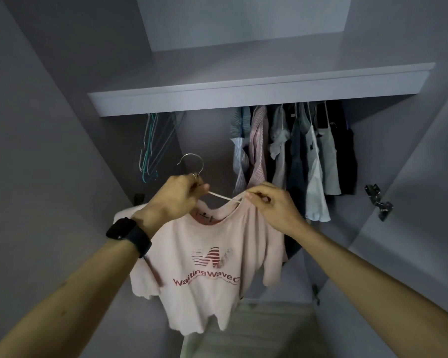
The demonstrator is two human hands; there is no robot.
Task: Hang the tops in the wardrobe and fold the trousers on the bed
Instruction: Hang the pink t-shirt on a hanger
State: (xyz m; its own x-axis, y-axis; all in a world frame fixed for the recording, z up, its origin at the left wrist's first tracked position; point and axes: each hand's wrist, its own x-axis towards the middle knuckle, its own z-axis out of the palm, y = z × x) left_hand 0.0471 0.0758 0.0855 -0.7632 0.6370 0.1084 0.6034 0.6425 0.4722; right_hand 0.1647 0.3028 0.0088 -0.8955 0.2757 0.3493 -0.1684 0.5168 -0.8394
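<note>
Pink T-shirt is on a hanger, held up in front of the open wardrobe, below the shelf. It sits between the empty hangers on the left and the hung clothes on the right. Left hand: fingers curled round the hanger neck just under the hook. Right hand: fingertips pinching the collar at the hanger arm. I see the hook free in the air.

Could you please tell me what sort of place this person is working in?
Most likely a home wardrobe: hung garments crowd beneath a shelf, empty hangers hang at left, and an open door's hinge shows at right.
</note>
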